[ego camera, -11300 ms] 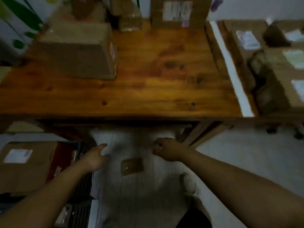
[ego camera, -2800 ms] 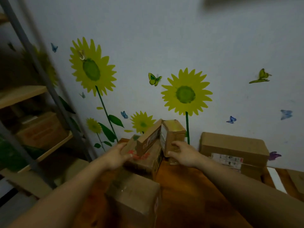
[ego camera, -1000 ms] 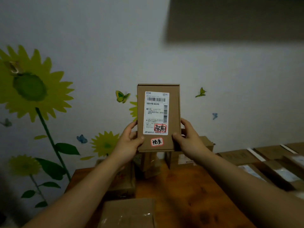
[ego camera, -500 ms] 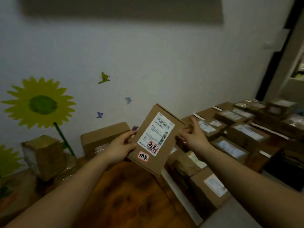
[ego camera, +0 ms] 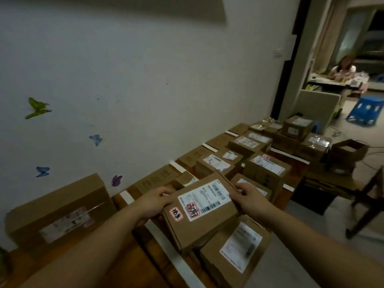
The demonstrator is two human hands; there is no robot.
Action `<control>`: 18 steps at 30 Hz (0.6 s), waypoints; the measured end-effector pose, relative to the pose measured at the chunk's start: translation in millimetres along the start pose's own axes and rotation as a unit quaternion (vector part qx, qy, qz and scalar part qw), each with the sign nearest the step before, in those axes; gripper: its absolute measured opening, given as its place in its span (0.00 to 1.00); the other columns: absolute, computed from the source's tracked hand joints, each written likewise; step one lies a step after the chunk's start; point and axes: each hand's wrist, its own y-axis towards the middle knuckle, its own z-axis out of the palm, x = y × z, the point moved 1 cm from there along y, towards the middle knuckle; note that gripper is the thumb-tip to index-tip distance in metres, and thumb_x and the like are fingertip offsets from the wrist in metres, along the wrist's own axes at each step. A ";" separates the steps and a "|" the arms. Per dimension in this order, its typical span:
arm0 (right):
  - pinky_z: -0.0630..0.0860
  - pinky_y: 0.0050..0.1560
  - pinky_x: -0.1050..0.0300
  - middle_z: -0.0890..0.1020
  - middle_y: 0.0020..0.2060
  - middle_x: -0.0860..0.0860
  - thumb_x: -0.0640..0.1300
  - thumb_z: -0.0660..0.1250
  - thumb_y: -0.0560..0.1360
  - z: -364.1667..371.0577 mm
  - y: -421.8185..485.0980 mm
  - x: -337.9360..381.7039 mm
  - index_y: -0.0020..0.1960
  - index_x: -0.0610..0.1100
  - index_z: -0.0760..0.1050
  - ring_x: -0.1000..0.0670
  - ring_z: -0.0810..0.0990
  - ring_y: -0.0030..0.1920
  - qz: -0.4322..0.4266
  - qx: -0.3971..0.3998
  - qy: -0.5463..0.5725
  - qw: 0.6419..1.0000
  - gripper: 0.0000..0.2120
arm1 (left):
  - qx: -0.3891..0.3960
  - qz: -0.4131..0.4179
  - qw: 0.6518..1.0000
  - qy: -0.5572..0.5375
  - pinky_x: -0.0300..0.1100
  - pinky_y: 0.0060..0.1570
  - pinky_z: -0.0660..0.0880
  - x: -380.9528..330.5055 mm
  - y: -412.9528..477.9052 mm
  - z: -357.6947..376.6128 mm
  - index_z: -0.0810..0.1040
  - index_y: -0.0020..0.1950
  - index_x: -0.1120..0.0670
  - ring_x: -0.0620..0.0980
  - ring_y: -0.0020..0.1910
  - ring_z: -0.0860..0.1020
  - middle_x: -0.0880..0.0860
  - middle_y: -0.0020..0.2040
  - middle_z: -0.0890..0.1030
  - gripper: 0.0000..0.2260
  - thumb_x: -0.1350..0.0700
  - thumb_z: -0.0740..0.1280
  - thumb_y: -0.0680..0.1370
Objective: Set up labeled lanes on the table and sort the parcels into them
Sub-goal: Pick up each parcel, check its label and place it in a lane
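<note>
Brown cardboard parcel [ego camera: 204,213]: I count one, tilted, just above the other parcels [ego camera: 234,252] on the table [ego camera: 141,265]. I see two hands hold it. The left hand [ego camera: 154,201] curls round its left edge and the right hand [ego camera: 250,199] pinches its right end. It has one white label [ego camera: 204,197] and two red stickers [ego camera: 176,214]. Four butterflies [ego camera: 37,108] dot the wall.

1. A white wall [ego camera: 145,80] bears butterfly stickers: one green [ego camera: 37,108], two blue [ego camera: 96,139] [ego camera: 42,171], one purple [ego camera: 117,180].
2. A light switch [ego camera: 278,53] sits beside the dark door frame [ego camera: 291,80].
3. Beyond it, a person [ego camera: 342,67] sits in the next room.
4. A blue plastic stool [ego camera: 366,110] stands on the floor near a grey seat back [ego camera: 318,104].
</note>
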 end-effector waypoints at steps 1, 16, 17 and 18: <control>0.79 0.56 0.47 0.78 0.55 0.50 0.51 0.63 0.79 -2.6 7.2 -7.8 0.62 0.52 0.71 0.48 0.79 0.54 0.015 0.005 -0.008 1.000 0.13 | -0.001 -0.010 1.000 0.000 0.47 0.48 0.80 6.0 9.6 6.2 0.74 0.57 0.48 0.50 0.45 0.82 0.52 0.46 0.83 0.09 0.51 0.66 0.78; 0.74 0.61 0.55 0.74 0.63 0.53 0.47 0.65 0.77 -16.0 116.8 -57.2 0.71 0.53 0.62 0.51 0.74 0.63 -0.101 0.164 -0.204 0.960 0.24 | -0.254 -0.109 0.960 0.053 0.33 0.43 0.77 56.8 71.5 119.1 0.67 0.67 0.52 0.47 0.58 0.75 0.53 0.65 0.71 0.20 0.57 0.67 0.76; 0.72 0.59 0.56 0.75 0.62 0.54 0.46 0.65 0.77 -15.9 118.5 -60.6 0.70 0.53 0.64 0.52 0.74 0.63 -0.102 0.178 -0.211 0.956 0.22 | -0.255 -0.117 0.958 0.063 0.33 0.45 0.76 56.5 72.2 126.8 0.67 0.68 0.52 0.48 0.59 0.75 0.52 0.66 0.71 0.20 0.56 0.66 0.77; 0.72 0.59 0.58 0.75 0.61 0.54 0.46 0.64 0.78 -15.7 120.0 -64.1 0.68 0.52 0.65 0.53 0.74 0.62 -0.109 0.189 -0.219 0.951 0.20 | -0.252 -0.122 0.957 0.075 0.32 0.46 0.74 52.7 71.8 132.5 0.66 0.69 0.52 0.48 0.60 0.74 0.52 0.66 0.70 0.20 0.56 0.65 0.78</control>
